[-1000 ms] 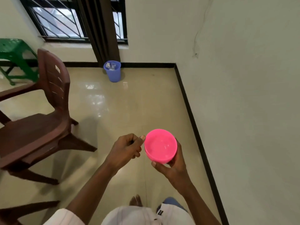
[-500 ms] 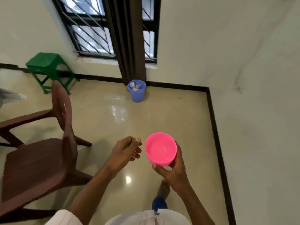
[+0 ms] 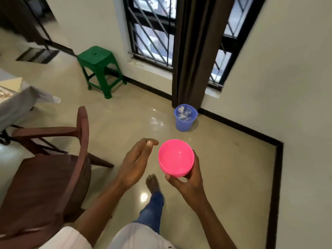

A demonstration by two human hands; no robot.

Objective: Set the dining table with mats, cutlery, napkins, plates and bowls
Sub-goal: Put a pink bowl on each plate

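Just to the right of the brown chair [image 3: 53,177], up in the air over the floor [image 3: 224,168], is the pink bowl [image 3: 176,158]. The right hand [image 3: 188,180] holds it from below and from the side. The thumb is on the near wall and the fingers curl round the far wall. The bowl sits upright and looks empty. The left hand [image 3: 136,162] is between the chair and the bowl, close to the bowl but not touching it. Its fingers are loose and mostly straight, and it holds nothing.

The bowl looks like thin plastic. I think it is very light, so one hand is enough. It should be stiff and should not break if it bumps something. Its walls are smooth and shiny, so it could slip if the fingers go slack. A good place to hold it is where the hand is now, round the lower wall, or with a thumb over the rim. A hard squeeze is not needed.

The table [image 3: 18,103], covered in grey, peeks in on the far left side of the chair. I think the bowl has to go there. Farther off past the chair stand a green stool [image 3: 98,58] and a blue bin [image 3: 186,119].
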